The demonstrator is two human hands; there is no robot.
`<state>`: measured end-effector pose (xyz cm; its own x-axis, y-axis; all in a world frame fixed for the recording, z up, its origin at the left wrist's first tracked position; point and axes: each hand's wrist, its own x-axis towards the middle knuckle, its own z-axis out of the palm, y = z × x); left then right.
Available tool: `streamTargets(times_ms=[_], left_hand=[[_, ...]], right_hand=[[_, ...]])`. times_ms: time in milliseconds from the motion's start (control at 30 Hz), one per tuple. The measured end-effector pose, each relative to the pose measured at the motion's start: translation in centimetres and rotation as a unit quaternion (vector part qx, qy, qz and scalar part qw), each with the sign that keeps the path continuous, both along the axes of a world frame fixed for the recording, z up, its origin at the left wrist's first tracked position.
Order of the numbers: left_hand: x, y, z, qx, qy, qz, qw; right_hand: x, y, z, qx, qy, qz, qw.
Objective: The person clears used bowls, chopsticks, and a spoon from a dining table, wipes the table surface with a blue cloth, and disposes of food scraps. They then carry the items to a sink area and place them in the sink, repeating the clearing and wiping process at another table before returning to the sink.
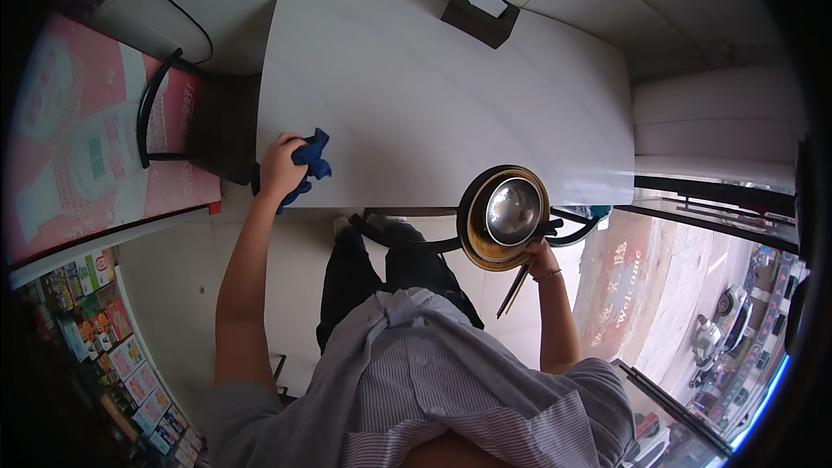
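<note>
My left hand (283,168) grips a crumpled dark blue cloth (313,157) at the table's near left corner. Part of the cloth hangs past the table edge. In my right hand (541,259) is a stack of bowls (480,248), with brown and yellowish rims below and a shiny metal bowl (513,210) on top. Dark chopsticks (513,291) are pinched in the same hand, crossing under the stack's side. The stack is held at the near edge of the white marbled table (403,91), overlapping it in view; whether it touches cannot be told.
A dark tissue box (480,16) with a white tissue stands at the table's far edge. Left of the table is a dark chair (218,123) beside a pink printed panel (97,136). A curved black chair rail (409,242) lies before my legs. To the right, a doorway opens onto a street.
</note>
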<state>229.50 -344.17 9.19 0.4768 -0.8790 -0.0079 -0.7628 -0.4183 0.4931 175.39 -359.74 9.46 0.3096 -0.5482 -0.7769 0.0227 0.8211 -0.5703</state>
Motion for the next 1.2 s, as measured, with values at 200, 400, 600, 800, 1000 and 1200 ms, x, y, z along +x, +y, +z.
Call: streamTargets(times_ms=[200, 400, 600, 800, 1000, 1200], left_hand=[[-10.0, -23.5, -1.1, -0.114, 0.135, -0.105, 0.979], [-20.7, -38.6, -4.4, 0.138, 0.100, -0.134, 0.976], [-26.9, -31.4, -6.8, 0.134, 0.013, -0.450, 0.883], [-16.0, -12.6, -6.4, 0.154, 0.021, -0.445, 0.882], [-0.3, 9.9, -5.9, 0.204, 0.052, -0.153, 0.966], [3.3, 42.6, -7.4, 0.113, 0.167, 0.311, 0.929]], right_hand=[[-2.2, 1.0, -0.1, -0.038, 0.002, -0.012, 0.999], [-7.5, 5.1, -1.2, 0.001, 0.006, -0.094, 0.996], [-10.6, 9.4, -0.5, 0.026, 0.041, -0.159, 0.986], [-8.8, 8.2, 1.0, -0.014, 0.066, -0.103, 0.992], [1.7, 6.3, 1.3, -0.054, 0.063, 0.005, 0.997], [18.7, 7.5, -0.2, -0.090, 0.007, 0.187, 0.978]])
